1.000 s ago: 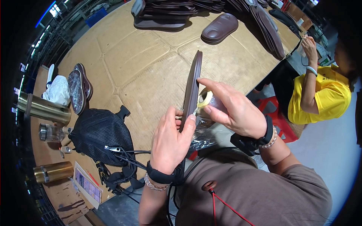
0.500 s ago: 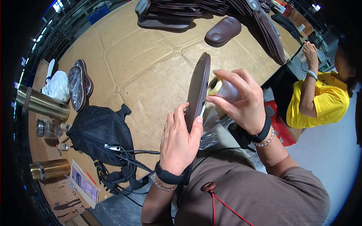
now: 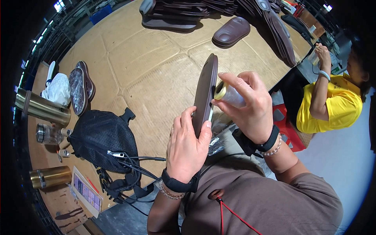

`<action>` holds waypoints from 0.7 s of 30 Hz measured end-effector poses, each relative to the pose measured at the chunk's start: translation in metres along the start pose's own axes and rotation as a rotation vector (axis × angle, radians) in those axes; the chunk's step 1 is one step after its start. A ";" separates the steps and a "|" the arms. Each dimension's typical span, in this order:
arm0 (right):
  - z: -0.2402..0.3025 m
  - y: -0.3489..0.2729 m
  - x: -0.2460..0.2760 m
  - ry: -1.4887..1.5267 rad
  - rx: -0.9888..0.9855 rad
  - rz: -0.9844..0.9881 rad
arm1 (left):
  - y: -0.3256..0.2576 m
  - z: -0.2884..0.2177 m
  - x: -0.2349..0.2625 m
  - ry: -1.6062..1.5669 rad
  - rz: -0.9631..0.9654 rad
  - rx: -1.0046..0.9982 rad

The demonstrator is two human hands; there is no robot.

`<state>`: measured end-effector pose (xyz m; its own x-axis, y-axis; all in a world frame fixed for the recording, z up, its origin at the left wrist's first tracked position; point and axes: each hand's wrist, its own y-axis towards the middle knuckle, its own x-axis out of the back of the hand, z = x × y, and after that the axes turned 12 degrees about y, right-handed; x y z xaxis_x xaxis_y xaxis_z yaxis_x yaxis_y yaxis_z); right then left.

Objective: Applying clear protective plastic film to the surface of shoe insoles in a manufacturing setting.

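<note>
In front of me a dark brown shoe sole [image 3: 205, 84] stands on edge, tilted slightly to the right. My left hand [image 3: 186, 147] grips its lower end, thumb on the right face and fingers around the left. My right hand [image 3: 254, 107] holds a roll of clear film [image 3: 234, 96] with a yellowish core, fingers wrapped round it, its open end close to the sole's right side. Whether the roll touches the sole is hard to tell. A pale strip shows on the sole just above my left thumb. Crinkled clear film [image 3: 216, 145] hangs below the hands.
Stacked brown soles [image 3: 172, 25] fill the far edge, one single sole [image 3: 231, 32] before them. At left lie film-wrapped soles [image 3: 79, 92], a black mesh bag [image 3: 105, 137] with cables, and metal flasks [image 3: 51, 177]. A person in a yellow shirt [image 3: 333, 100] sits at right.
My right hand and the roll have shifted slightly left, closer to the sole. The left hand still grips the sole, nearly unmoved.
</note>
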<state>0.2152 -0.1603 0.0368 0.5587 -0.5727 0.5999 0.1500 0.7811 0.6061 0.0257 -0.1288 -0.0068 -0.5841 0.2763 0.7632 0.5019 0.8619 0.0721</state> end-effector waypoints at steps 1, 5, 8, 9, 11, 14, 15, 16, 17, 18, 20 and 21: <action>0.001 0.000 0.000 -0.011 -0.006 -0.003 | 0.000 0.000 0.000 0.008 -0.011 -0.013; 0.003 -0.001 -0.003 -0.030 -0.002 -0.011 | 0.001 -0.002 0.003 0.011 0.013 -0.008; 0.001 -0.002 0.000 -0.017 -0.019 0.006 | 0.002 -0.007 0.006 -0.028 0.054 0.017; -0.001 -0.002 0.001 0.002 -0.027 0.015 | 0.003 -0.007 0.006 -0.016 0.057 0.017; -0.002 -0.001 0.004 0.022 -0.035 0.019 | 0.003 -0.008 0.006 -0.001 0.059 0.014; -0.001 0.001 0.007 0.019 -0.028 0.042 | 0.001 -0.006 0.006 -0.016 0.049 0.009; -0.003 0.000 0.006 0.024 -0.020 0.038 | 0.001 -0.005 0.005 0.013 0.043 0.007; -0.004 0.000 0.006 0.029 -0.012 0.035 | 0.001 -0.005 0.004 0.041 0.037 0.007; -0.005 -0.001 0.006 0.028 -0.013 0.033 | 0.001 -0.004 0.003 0.042 0.039 0.005; -0.005 -0.001 0.006 0.032 -0.026 0.030 | 0.002 -0.004 0.002 0.041 0.034 -0.003; -0.006 -0.002 0.006 0.039 -0.039 0.028 | 0.002 -0.004 0.002 0.043 0.030 -0.009; -0.005 -0.003 0.006 0.041 -0.037 0.022 | 0.001 -0.004 0.003 0.050 0.027 -0.007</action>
<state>0.2225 -0.1645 0.0363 0.5949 -0.5456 0.5903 0.1672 0.8023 0.5730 0.0274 -0.1287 -0.0016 -0.5377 0.2779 0.7960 0.5219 0.8512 0.0553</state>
